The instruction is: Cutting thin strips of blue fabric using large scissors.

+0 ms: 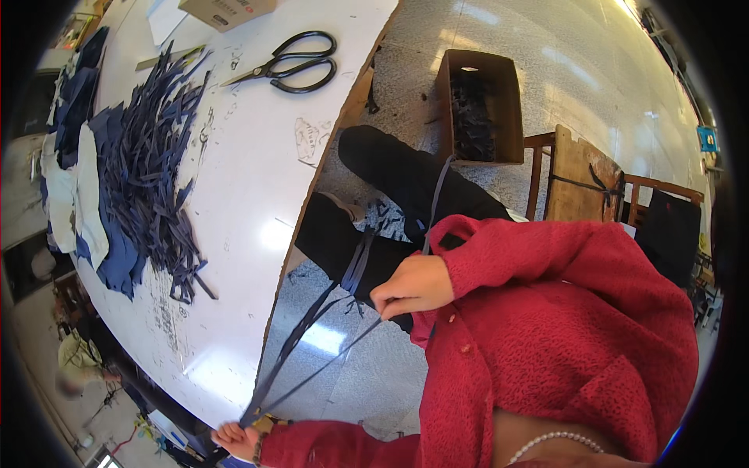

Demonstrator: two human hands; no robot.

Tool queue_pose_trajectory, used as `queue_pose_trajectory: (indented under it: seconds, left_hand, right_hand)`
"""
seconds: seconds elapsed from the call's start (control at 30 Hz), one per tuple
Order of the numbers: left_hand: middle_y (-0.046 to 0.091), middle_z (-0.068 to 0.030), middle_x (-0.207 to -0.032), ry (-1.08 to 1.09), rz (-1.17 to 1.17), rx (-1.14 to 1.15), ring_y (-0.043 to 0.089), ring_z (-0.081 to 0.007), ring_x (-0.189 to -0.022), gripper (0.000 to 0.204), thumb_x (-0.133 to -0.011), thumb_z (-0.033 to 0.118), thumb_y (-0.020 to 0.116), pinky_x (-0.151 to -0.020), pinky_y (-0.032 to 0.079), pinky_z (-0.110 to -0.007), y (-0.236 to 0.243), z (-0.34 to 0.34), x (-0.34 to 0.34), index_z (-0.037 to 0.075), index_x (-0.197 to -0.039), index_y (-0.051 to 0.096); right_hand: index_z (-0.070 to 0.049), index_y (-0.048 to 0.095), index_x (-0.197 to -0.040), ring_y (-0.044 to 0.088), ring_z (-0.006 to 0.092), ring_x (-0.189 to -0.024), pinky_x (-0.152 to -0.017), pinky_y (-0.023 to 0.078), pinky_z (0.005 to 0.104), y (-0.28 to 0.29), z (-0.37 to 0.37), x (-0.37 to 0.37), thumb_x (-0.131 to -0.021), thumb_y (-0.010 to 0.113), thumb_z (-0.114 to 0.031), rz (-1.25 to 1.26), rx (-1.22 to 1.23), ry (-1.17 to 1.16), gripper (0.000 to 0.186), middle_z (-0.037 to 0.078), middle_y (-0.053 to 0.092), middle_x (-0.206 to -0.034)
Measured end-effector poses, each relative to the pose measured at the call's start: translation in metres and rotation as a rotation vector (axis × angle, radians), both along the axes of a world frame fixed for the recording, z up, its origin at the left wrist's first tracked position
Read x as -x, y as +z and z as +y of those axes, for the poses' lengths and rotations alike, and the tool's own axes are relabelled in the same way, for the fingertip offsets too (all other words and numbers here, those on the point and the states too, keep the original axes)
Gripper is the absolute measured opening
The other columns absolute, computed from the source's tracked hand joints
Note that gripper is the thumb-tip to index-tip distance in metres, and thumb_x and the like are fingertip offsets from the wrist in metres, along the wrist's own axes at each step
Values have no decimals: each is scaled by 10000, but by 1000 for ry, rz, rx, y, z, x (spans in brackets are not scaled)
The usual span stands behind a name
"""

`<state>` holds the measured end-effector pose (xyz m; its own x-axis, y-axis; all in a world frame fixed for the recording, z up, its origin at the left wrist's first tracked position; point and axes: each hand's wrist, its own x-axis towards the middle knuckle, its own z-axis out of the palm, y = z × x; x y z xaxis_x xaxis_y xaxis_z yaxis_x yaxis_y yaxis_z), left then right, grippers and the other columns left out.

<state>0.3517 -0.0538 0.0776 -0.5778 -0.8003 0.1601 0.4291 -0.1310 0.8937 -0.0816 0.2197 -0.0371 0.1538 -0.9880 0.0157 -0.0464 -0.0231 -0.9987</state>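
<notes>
My left hand (236,441), low in the view near the table's edge, is closed round the ends of several dark blue fabric strips (295,337). They stretch taut from it up to my black-trousered leg, where a bundle of strips (356,265) lies across the thigh. Above my lap, my right hand (413,290) pinches a single narrow fabric strip (343,352) between thumb and fingers. That strip runs down to my left hand. Another long strip (437,195) hangs between the cardboard box on the floor and my right sleeve; its lower end is hidden.
On the white table (242,312) lie a heap of dark blue strips (156,171), black-handled scissors (292,64) and a small carton (226,9). An open cardboard box (484,109) with dark strips stands beyond my legs, beside a wooden chair (581,179). Another person (78,363) sits at lower left.
</notes>
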Motion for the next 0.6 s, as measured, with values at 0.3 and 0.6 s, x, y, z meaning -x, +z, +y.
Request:
queue_pose_trajectory:
  seconds: [0.3,0.6]
  left_hand:
    - [392,-7,-691,1085,-1208,48,370,-116,-524,153,-908,172,431,-442,264,-201,-58,77,-22,22,-900,464]
    - [447,32,-613,148,-975,-224,322,-16,-443,272,-943,257,445,-392,237,-194,-146,208,199,40,-820,552]
  right_hand:
    - [-74,517,-868,609,280,-693,-580,473,387,-18,10,18,-873,517,-257,478,-97,105,183,98,610,-753]
    - [-52,512,-847,629,285,-648,-513,479,400,-17,-18,-40,-794,563,-218,535,123,29,182,104,596,-708]
